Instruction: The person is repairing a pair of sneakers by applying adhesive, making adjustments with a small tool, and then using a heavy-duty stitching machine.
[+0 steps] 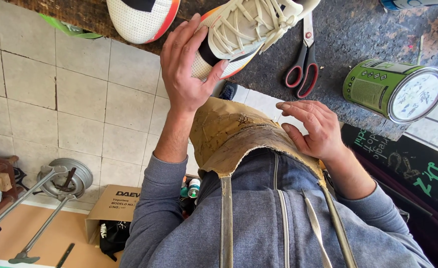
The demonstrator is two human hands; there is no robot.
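Observation:
My left hand (pixel 186 67) grips the heel end of a white sneaker (pixel 243 27) with cream laces and an orange-edged sole, lying on a dark workbench (pixel 357 34). A second matching sneaker (pixel 142 17) lies to its left on the bench edge. My right hand (pixel 313 124) hovers with fingers apart over a worn brown leather apron (pixel 233 134) on my lap, holding nothing. Red-handled scissors (pixel 304 59) lie on the bench just right of the held sneaker.
A green tin can (pixel 395 89) lies on its side at the bench's right. Below are pale floor tiles (pixel 55 99), a cardboard box (pixel 112 206), small bottles (pixel 191 187), a metal shoe last stand (pixel 55 186) and a dark sign (pixel 412 168).

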